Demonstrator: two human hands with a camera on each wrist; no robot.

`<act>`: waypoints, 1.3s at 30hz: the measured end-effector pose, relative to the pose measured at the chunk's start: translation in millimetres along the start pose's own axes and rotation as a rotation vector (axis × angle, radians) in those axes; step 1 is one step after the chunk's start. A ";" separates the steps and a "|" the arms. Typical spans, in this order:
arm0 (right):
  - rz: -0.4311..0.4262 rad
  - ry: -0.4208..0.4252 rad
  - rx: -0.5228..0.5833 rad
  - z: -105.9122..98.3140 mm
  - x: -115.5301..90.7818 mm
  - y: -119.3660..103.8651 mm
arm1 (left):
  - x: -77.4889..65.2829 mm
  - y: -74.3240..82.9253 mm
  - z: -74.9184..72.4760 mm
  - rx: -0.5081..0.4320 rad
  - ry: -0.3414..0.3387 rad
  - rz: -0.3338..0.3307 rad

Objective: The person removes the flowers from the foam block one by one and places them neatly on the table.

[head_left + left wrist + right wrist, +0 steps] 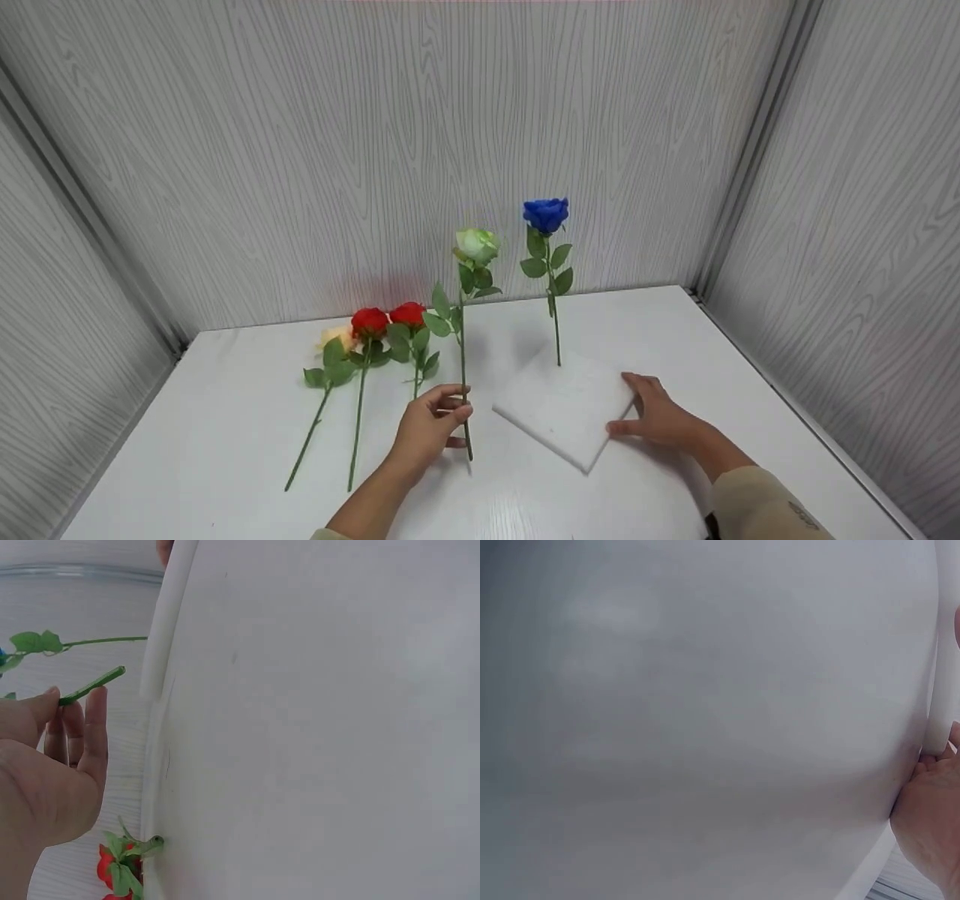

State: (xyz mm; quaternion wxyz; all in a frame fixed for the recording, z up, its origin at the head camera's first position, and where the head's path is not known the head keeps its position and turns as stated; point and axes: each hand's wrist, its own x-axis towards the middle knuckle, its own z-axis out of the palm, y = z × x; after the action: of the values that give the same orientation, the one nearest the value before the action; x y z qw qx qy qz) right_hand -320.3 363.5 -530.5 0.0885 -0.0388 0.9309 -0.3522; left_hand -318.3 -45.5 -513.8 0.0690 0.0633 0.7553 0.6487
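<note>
My left hand (431, 427) pinches the lower stem of a pale green-white rose (478, 245), held upright with its stem end pointing down. In the left wrist view, the cut end of that stem (105, 679) pokes out past the fingertips, apart from the board. A flat white foam board (570, 412) lies turned on the table, and a blue rose (546, 215) stands upright at its far part. My right hand (664, 416) grips the board's right corner, thumb on the near edge and fingers at the far one. In the right wrist view this hand (930, 817) is partly cut off.
Two red roses (370, 323) and a peach rose (334, 341) lie on the white table (225, 420) left of my left hand, stems toward me. Grey wood-grain panels (337, 150) rise behind the table and at both sides.
</note>
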 end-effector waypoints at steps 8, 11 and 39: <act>-0.001 0.010 -0.009 1.5 0.4 2.6 | 2.5 -2.0 -5.1 -0.019 -0.041 -0.058; 0.004 0.011 -0.011 2.2 0.5 2.4 | 3.2 -3.1 -6.8 -0.016 -0.059 -0.086; -0.021 0.016 -0.008 0.1 -0.8 3.1 | 17.3 -8.2 -9.6 0.131 -0.080 -0.214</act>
State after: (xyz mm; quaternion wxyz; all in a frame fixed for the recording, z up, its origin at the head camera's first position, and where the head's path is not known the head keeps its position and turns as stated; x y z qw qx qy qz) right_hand -319.5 365.8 -532.5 0.0773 -0.0464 0.9326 -0.3496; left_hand -337.2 -52.9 -520.8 0.1638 0.0127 0.7950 0.5839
